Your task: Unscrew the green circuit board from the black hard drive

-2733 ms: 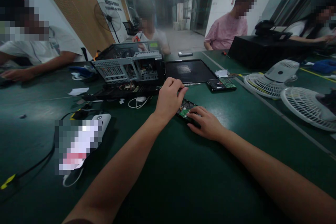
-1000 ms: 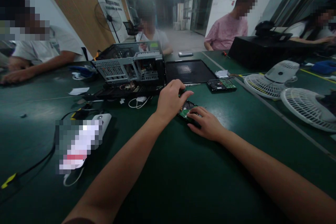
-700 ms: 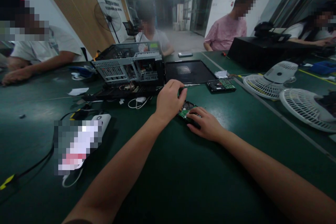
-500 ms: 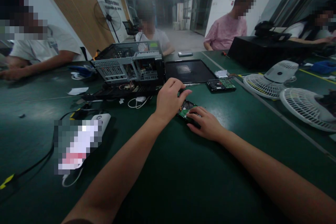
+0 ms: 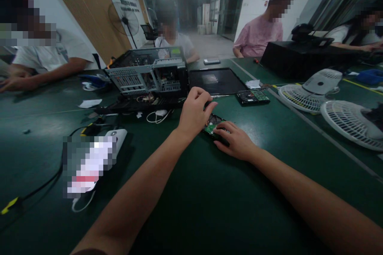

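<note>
A hard drive (image 5: 213,123) lies circuit board up, green board showing, on the green table mat (image 5: 191,191) at mid table. My right hand (image 5: 235,141) lies flat on its near end and holds it down. My left hand (image 5: 194,112) hovers over the drive's far left corner, fingers curled around a small dark tool (image 5: 206,106) that looks like a screwdriver; most of it is hidden in the fist. The tool's tip is hidden behind my fingers.
An open computer case (image 5: 149,75) and its black side panel (image 5: 214,80) lie just beyond my hands. A second drive (image 5: 253,96) sits to the right. Two white fans (image 5: 311,87) (image 5: 350,124) lie at far right. A white device (image 5: 118,135) with cables lies at left. Several people sit around the table.
The fingers of my left hand shift back and forth slightly around the tool above the drive. My right hand and the drive stay in place.
</note>
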